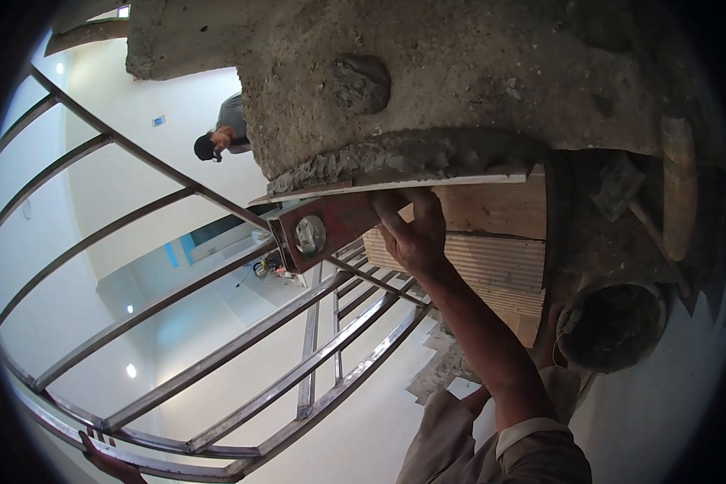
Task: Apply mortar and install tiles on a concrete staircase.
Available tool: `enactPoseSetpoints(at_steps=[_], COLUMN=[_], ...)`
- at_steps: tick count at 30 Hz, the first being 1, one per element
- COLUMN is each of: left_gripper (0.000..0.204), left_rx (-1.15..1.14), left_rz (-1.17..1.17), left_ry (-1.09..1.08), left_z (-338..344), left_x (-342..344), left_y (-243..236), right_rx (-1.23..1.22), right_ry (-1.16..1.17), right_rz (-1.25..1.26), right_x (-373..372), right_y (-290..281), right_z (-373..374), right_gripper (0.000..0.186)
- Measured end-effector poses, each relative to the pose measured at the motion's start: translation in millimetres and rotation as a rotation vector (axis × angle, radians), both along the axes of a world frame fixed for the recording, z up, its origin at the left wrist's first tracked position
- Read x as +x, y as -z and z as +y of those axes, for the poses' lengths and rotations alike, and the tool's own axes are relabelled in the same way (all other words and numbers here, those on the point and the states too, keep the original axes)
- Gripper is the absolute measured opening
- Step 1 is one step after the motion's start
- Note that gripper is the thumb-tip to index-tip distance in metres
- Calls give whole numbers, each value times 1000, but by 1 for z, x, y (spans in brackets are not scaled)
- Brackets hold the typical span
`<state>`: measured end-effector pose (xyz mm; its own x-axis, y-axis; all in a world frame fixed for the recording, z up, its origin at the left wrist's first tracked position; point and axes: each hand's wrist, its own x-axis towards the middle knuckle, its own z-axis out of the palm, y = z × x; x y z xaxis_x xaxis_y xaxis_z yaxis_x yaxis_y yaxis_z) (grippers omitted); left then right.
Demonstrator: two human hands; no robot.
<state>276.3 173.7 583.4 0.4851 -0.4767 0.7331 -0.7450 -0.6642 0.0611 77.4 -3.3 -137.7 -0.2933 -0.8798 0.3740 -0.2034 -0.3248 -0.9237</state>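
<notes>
My right hand (415, 230) has its fingers closed on a red spirit level (335, 234) with a round vial window near its end. The level lies along a thin pale-edged tile (476, 179), close against its face. Wet grey mortar (427, 149) fills the strip between that tile and the rough concrete (476, 89). At the lower left my left hand (109, 461) grips the metal railing (165, 460), its fingers around the curved rail. Part of the left hand is cut off by the dark rim of the picture.
Wood-patterned tiles (492, 211) stand beside my right arm. A lump of mortar (361, 83) sits on the concrete. To the right are a mortar-caked trowel (619, 189), a wooden handle (679, 194) and a dark bucket (613, 327). Beyond the railing, a person (232, 121) wears a dark cap.
</notes>
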Motion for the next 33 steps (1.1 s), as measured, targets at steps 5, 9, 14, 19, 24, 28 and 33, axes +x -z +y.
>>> enactPoseSetpoints(at_steps=[5, 9, 14, 19, 24, 28, 33], left_gripper=[75, 74, 71, 72, 68, 67, 76], left_rx=[-1, 6, 21, -4, 14, 7, 11], left_rz=[15, -6, -16, -9, -15, -14, -13], left_ry=[-1, -15, -16, -6, -15, -27, -7], left_z=[-13, -10, -5, -6, -5, -8, -7], left_x=[-5, -2, 1, 3, 4, 2, 1], left_y=[9, 4, -2, 0, -1, 2, 1], right_rx=[-27, -28, 24, 30, 53, 48, 67], right_ry=[0, -8, -83, -104, -133, -129, -178], right_rz=[14, 44, 117, 175, 185, 166, 174], right_x=[-1, 1, -11, -15, -13, -11, -18], right_y=[6, 11, 12, 18, 26, 32, 30], right_z=[-5, -6, -9, -11, -8, -8, -8], right_gripper=[44, 50, 58, 64, 68, 72, 69])
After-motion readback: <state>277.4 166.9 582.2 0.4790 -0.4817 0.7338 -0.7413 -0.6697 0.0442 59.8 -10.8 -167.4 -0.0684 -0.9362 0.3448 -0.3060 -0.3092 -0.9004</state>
